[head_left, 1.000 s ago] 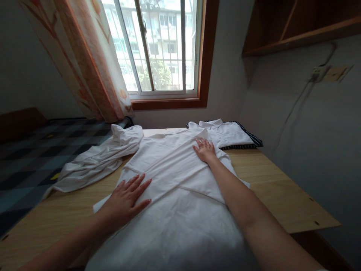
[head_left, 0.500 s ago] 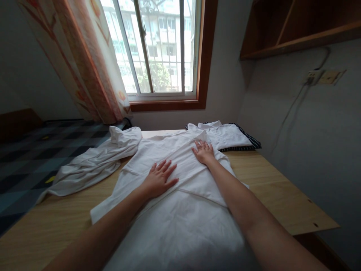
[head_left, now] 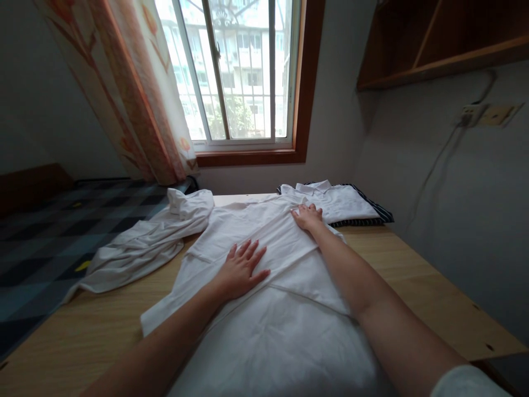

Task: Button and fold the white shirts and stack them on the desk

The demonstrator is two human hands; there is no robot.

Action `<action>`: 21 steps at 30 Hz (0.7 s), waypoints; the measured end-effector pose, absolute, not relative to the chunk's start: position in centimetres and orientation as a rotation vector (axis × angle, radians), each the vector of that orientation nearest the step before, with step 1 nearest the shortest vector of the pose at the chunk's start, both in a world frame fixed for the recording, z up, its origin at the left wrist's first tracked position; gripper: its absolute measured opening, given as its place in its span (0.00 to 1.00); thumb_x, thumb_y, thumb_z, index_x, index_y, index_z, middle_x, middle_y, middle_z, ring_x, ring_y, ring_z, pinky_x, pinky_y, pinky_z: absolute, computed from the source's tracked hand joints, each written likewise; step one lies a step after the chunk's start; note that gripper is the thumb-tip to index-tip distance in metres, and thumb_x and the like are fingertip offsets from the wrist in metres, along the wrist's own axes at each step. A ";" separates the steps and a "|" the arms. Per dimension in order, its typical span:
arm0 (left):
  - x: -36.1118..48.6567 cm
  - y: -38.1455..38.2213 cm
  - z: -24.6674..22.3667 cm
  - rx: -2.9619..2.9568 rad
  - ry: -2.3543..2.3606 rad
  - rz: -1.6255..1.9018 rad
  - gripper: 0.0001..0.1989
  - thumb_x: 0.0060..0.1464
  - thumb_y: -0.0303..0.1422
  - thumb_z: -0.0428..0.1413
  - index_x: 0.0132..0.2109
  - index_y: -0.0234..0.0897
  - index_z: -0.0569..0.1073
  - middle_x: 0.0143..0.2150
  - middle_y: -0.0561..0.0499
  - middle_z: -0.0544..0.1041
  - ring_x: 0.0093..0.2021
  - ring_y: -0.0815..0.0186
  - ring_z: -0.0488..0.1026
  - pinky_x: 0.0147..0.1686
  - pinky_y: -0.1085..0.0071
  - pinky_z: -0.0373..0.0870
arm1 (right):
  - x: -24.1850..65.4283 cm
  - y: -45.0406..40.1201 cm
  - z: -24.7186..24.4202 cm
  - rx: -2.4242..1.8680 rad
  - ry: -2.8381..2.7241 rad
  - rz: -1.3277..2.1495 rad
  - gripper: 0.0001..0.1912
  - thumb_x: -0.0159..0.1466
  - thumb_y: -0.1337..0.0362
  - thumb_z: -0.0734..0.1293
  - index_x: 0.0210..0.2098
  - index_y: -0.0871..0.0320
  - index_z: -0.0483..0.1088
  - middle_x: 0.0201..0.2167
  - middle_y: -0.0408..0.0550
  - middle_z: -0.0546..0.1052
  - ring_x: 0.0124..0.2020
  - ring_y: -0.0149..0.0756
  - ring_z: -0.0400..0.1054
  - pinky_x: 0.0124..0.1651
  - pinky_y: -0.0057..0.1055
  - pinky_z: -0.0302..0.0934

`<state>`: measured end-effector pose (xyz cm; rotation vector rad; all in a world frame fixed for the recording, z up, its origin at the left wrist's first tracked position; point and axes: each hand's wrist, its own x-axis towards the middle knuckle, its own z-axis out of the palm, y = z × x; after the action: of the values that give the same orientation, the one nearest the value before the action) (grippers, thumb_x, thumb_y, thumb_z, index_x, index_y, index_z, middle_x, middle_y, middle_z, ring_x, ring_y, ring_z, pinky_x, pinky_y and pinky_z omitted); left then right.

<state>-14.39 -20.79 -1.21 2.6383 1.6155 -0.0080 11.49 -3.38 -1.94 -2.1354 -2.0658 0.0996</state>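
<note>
A white shirt [head_left: 273, 314] lies spread over the wooden table, with one side folded diagonally across its middle. My left hand [head_left: 243, 270] rests flat on the fold, fingers spread. Farther up, near the shirt's far right edge, my right hand [head_left: 307, 216] presses on the cloth with its fingers apart and slightly bent. Neither hand grips anything. Just beyond my right hand sits a folded white collared shirt [head_left: 345, 203] on top of a black striped garment [head_left: 384, 214].
A crumpled white garment [head_left: 136, 251] lies at the left of the table [head_left: 417, 286], partly over the checked bed [head_left: 37, 237]. Behind stand a window [head_left: 243, 82] and a curtain [head_left: 136, 94]. A wooden shelf [head_left: 438, 60] hangs at upper right, above a socket [head_left: 471, 114].
My right hand has slid a little farther up the shirt, toward its far edge, and its fingers are more bent. My left hand stays on the fold. The view has shifted slightly.
</note>
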 end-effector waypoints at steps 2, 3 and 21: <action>-14.4 -20.8 -1.2 2.637 1.611 -0.010 0.38 0.64 0.58 0.39 0.73 0.44 0.53 0.75 0.45 0.48 0.75 0.52 0.41 0.70 0.46 0.37 | 11.9 -2.5 -1.7 -2.145 -2.052 0.142 0.36 0.71 0.44 0.46 0.68 0.58 0.60 0.70 0.56 0.59 0.68 0.54 0.49 0.64 0.54 0.48; -14.5 -20.8 -1.2 2.639 1.606 -0.006 0.38 0.64 0.58 0.39 0.73 0.44 0.53 0.75 0.45 0.48 0.75 0.52 0.41 0.70 0.46 0.37 | 12.0 -2.1 -1.7 -2.150 -2.042 0.167 0.36 0.71 0.44 0.46 0.68 0.57 0.60 0.70 0.54 0.59 0.68 0.55 0.49 0.64 0.54 0.48; -14.5 -20.6 -1.3 2.610 1.576 -0.002 0.39 0.63 0.59 0.39 0.73 0.44 0.53 0.75 0.44 0.47 0.75 0.51 0.40 0.70 0.44 0.36 | 13.5 1.0 -3.8 -2.050 -1.916 0.113 0.33 0.72 0.47 0.49 0.69 0.56 0.59 0.71 0.55 0.57 0.66 0.53 0.54 0.65 0.48 0.53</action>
<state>-14.49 -20.64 -1.28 2.6099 1.5757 -0.0021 13.54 0.97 -3.82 -2.0503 -1.9164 0.1128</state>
